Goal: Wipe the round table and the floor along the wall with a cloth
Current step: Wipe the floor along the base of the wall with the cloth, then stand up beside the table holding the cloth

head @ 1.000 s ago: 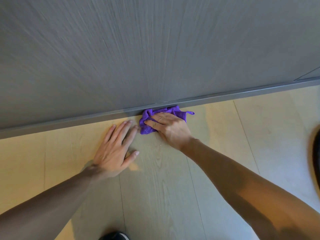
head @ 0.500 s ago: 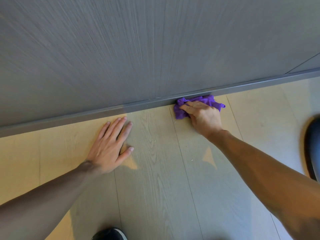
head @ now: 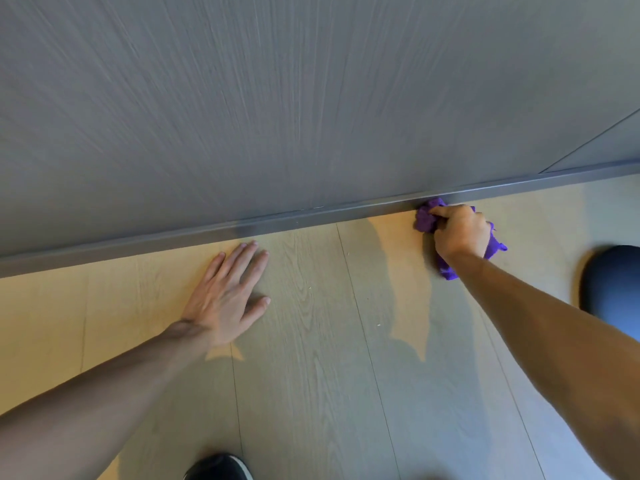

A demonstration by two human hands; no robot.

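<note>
- R hand (head: 459, 233) now far right along the skirting (head: 242, 228) — 1 s ago it was mid-frame, just beside the L hand; 0.5 s ago roughly halfway between.
- R fingers (head: 446, 213) clenched around the purple cloth (head: 425, 221), knuckles up, index tip pointing left at the skirting line.
- Cloth bunched under R hand, pressed on the floor (head: 311, 341) and touching the base of the skirting. One end sticks out left of the fingers, the other trails back-right past the wrist — earlier it was a tighter wad showing mostly ahead of the fingers.
- L hand (head: 228, 292) flat on floor, palm down, fingers released and lightly spread, thumb out to the right, tips near the skirting but not touching. Holds nothing. Same pose as in both prior frames; pos on the planks approx unchanged.
- Hands now well apart vs nearly touching 1 s ago.
- Grey wood-grain wall (head: 277, 98) fills upper half, as before.
- Dark rounded object (head: 613, 282) at right edge shows more than 0.5 s ago; blurred, can't tell what it is.
- Dark shoe (head: 221, 467) at bottom edge, between the forearms — more of it in view now.
- Small pale specks on the planks between the hands.
</note>
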